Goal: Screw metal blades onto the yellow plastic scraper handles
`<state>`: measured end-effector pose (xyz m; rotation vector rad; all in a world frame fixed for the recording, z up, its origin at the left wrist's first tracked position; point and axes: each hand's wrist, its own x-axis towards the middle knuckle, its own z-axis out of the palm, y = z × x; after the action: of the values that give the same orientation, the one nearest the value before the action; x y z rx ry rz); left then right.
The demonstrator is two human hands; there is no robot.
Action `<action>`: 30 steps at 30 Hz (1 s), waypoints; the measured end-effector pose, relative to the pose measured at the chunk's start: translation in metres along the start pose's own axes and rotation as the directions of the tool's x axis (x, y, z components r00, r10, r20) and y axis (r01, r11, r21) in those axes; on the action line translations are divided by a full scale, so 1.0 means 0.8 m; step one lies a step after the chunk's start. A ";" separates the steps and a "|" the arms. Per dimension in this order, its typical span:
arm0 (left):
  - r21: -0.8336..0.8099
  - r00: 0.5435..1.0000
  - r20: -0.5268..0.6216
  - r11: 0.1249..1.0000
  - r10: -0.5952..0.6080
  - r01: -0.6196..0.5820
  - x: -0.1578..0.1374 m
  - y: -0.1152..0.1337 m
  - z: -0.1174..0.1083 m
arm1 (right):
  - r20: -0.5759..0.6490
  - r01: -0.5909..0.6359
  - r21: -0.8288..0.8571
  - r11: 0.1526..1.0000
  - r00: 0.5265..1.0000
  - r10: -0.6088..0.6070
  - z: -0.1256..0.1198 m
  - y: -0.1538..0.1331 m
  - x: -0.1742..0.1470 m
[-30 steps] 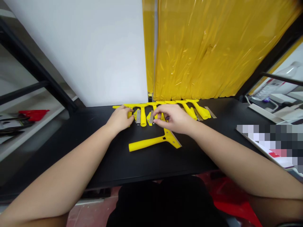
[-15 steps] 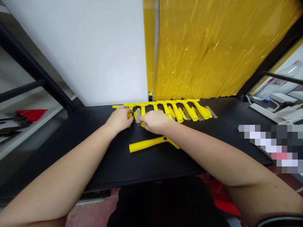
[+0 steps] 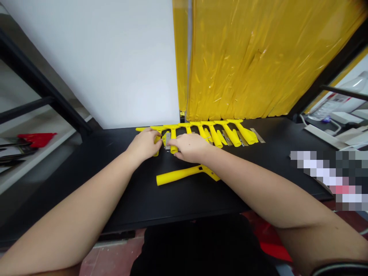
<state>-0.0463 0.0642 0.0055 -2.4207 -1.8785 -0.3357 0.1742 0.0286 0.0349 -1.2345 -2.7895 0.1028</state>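
Note:
Several yellow plastic scraper handles (image 3: 216, 136) lie side by side in a row along the back of the black table, with flat metal blades (image 3: 257, 135) and small metal parts among them. My left hand (image 3: 145, 143) is closed around the handle at the row's left end, partly hiding it. My right hand (image 3: 191, 147) has its thumb and fingers round another yellow handle (image 3: 174, 145) to the right. Between my hands lies a small metal blade (image 3: 168, 140) beside a yellow piece. A separate yellow scraper handle (image 3: 179, 175) rests nearer me, its head partly under my right forearm.
Behind the row stand a white panel (image 3: 115, 65) and yellow plastic sheeting (image 3: 241, 61). Black frame posts (image 3: 57, 88) rise at both sides. A clear plastic bottle (image 3: 330, 103) lies at the right, and a red item (image 3: 38, 139) sits on the left shelf (image 3: 43, 161).
Both hands stay nearly in place. My right fingers have shifted slightly on the handle, which shows a little more upright. The view has moved very slightly.

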 end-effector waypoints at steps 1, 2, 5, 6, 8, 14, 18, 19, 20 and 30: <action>-0.013 1.000 -0.019 1.000 -0.012 0.012 0.001 -0.002 -0.002 | -0.029 -0.012 0.030 0.999 0.999 0.013 -0.005 0.002 -0.004; -0.027 0.999 -0.041 0.999 -0.030 0.029 0.002 -0.005 -0.005 | -0.064 -0.027 0.077 0.997 0.997 0.031 -0.012 0.006 -0.010; -0.072 0.987 -0.116 0.992 -0.113 0.106 0.004 -0.017 -0.018 | -0.154 -0.046 0.274 0.961 0.984 0.091 -0.030 0.028 -0.031; -0.088 0.979 -0.144 0.987 -0.144 0.132 0.004 -0.021 -0.023 | -0.175 -0.042 0.324 0.945 0.979 0.104 -0.034 0.040 -0.040; -0.128 0.963 -0.202 0.979 -0.179 0.156 0.003 -0.023 -0.032 | -0.239 0.002 0.396 0.918 0.966 0.101 -0.035 0.068 -0.057; -0.339 0.953 -0.147 0.892 0.264 -0.299 -0.022 0.016 -0.044 | -0.541 0.142 0.601 0.787 0.797 0.269 -0.016 0.144 -0.106; -0.420 0.775 0.028 0.711 0.631 -0.563 -0.046 0.058 -0.035 | -0.530 0.264 0.780 0.567 0.760 0.376 -0.020 0.145 -0.123; -0.433 0.750 0.058 0.694 0.659 -0.576 -0.051 0.066 -0.032 | -0.535 0.289 0.788 0.544 0.758 0.372 -0.022 0.140 -0.124; -0.442 0.729 0.088 0.683 0.678 -0.582 -0.054 0.072 -0.029 | -0.541 0.310 0.789 0.530 0.759 0.361 -0.023 0.134 -0.125; -0.568 0.670 0.168 0.626 0.723 -0.534 -0.045 0.071 -0.014 | -0.372 0.304 0.867 0.394 0.922 0.108 -0.013 0.109 -0.122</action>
<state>-0.0014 0.0136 0.0137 -3.5141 -0.8829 -0.3050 0.3044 0.0149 0.0315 -0.6371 -1.8458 1.1169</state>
